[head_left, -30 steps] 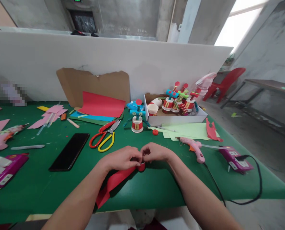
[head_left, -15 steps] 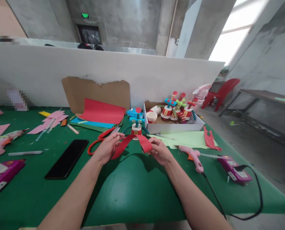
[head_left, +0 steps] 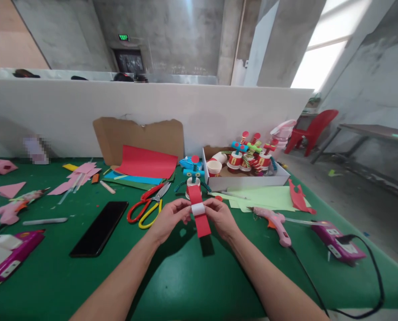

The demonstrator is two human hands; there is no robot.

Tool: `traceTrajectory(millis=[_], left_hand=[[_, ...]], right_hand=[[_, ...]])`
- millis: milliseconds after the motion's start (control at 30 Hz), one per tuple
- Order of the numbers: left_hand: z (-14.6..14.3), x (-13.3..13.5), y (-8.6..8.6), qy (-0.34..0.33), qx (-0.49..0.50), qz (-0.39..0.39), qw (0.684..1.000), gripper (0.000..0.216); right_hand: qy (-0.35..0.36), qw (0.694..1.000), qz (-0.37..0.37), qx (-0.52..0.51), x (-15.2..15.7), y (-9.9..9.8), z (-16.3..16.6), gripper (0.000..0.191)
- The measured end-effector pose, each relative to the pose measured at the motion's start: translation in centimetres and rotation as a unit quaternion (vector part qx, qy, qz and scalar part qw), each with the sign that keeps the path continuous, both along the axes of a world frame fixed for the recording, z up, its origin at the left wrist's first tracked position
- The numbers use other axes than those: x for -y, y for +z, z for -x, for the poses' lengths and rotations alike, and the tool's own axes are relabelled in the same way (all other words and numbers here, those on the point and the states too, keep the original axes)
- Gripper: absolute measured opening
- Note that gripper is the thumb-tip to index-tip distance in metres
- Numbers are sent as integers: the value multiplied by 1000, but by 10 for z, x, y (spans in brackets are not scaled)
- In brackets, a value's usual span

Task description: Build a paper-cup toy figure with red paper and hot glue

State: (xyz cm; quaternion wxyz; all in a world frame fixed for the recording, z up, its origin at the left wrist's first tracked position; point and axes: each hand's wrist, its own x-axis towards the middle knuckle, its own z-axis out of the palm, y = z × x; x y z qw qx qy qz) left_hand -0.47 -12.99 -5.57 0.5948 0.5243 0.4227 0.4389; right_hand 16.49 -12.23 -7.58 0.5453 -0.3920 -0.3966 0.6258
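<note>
Both hands are raised a little above the green table [head_left: 192, 276], pinching one object between them. My left hand [head_left: 170, 218] grips its left side and my right hand [head_left: 221, 216] its right side. The object is a small white paper cup [head_left: 198, 208] with a red paper strip [head_left: 199, 214] laid over it, the strip hanging down below the fingers. Just behind stands a paper-cup robot figure [head_left: 192, 178] with a blue head and coiled arms. Red and yellow scissors [head_left: 147, 206] lie to the left of my left hand.
A black phone [head_left: 99, 228] lies at left. A pink glue gun [head_left: 274, 219] with a black cable lies at right, near a purple packet [head_left: 339, 242]. A white box [head_left: 248, 171] holds several cup figures. Red, blue and green paper sheets, cardboard and pink scraps lie behind.
A second ago my hands pressed the red strip and cup on the table near its edge. They lifted it, spread the strip in an arc, and now hold cup and strip together.
</note>
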Motion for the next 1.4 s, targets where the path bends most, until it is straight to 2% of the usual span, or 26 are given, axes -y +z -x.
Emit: traceTrajectory(millis=[200,300,500,633,767,833,900,967,1033,1167,1400], left_hand=[[1,0,0,5,41,26,999,30],[-1,0,0,10,15,-8,1000,27],[-4,-3,-8,75,-56,-81,992,14],[-4,-3,-12,61,-80,-93,990,12],[-2,-5,-17,50,-95,-96,990,16],[0,-5,-17,68,-115,-151,979,20],[2,-4,-16,79,-151,-246,954,21],[3,-1,-13,64,-177,-325,927,23],[2,2,-12,38,-186,-356,915,21],[-2,4,-14,21,-187,-350,918,6],[-3,-4,-24,77,-107,-250,959,16]], right_hand=[[4,1000,11,11,1,-3,2,25],[12,1000,25,3,2,-4,4,25],[40,999,14,23,5,-5,7,21],[66,996,-8,59,6,-4,5,25],[25,997,-16,77,3,-5,5,18],[-15,999,3,43,-1,-5,4,20],[-39,999,31,-12,-3,-4,2,25],[-41,996,53,-57,-4,-4,0,29],[-34,995,66,-72,-4,-4,0,30],[-34,997,55,-40,-2,-7,4,27],[-39,996,-32,68,0,-8,7,18]])
